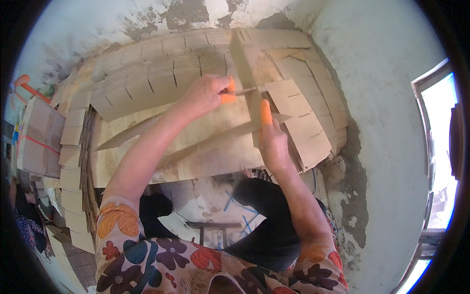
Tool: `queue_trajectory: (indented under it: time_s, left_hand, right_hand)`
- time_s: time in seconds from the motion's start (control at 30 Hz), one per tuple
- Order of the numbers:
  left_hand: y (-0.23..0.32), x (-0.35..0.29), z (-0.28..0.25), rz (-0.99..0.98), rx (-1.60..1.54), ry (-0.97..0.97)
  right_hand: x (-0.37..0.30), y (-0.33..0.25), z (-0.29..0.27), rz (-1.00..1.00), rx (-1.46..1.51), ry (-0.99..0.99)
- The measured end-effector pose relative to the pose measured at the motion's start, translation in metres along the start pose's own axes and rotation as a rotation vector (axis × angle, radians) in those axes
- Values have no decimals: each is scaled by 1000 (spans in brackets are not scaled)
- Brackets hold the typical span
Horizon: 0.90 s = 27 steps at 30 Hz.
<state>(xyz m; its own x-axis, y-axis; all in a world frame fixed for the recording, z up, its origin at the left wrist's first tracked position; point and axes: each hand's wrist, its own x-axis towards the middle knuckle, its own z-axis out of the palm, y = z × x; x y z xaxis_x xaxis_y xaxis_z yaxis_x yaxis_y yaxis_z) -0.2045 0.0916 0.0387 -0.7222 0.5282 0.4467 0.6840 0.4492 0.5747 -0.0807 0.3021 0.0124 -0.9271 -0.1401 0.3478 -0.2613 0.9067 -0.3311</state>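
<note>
My left hand [211, 93], with orange covers on its fingertips, is closed in a pinch on the edge of a thin cardboard strip [246, 91]. My right hand [274, 144], an orange cover on one finger, grips a long cardboard strip [241, 61] that stands on edge and points away from me. The two strips meet between my hands, slightly blurred; I cannot tell whether they interlock. Beneath them, another long strip [210, 142] runs slantwise across the wooden table [137, 164]. A further strip [129, 131] lies to the left, under my left forearm.
Rows of slotted cardboard pieces [142, 81] stand along the table's far side. A stack of slotted cardboard [301, 120] lies by my right hand, with more sheets behind it. Further stacks [72, 171] and a taped box [41, 137] are at left. A wall [387, 98] rises at right.
</note>
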Motion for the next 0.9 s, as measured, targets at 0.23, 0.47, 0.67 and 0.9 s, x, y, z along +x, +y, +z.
queue_trajectory:
  time_s: [0.23,0.47,0.67,0.9]
  left_hand:
    - [-25,39,-43,-387,163,-239]
    - [-84,32,13,-244,703,-167]
    - [-113,30,17,-3,733,-55]
    - [-93,35,-6,-124,649,-179]
  right_hand:
    - [-37,-16,-16,60,38,31]
    - [-25,-10,2,48,41,44]
    - [-23,-8,7,34,78,56]
    - [-26,-15,4,-26,26,11]
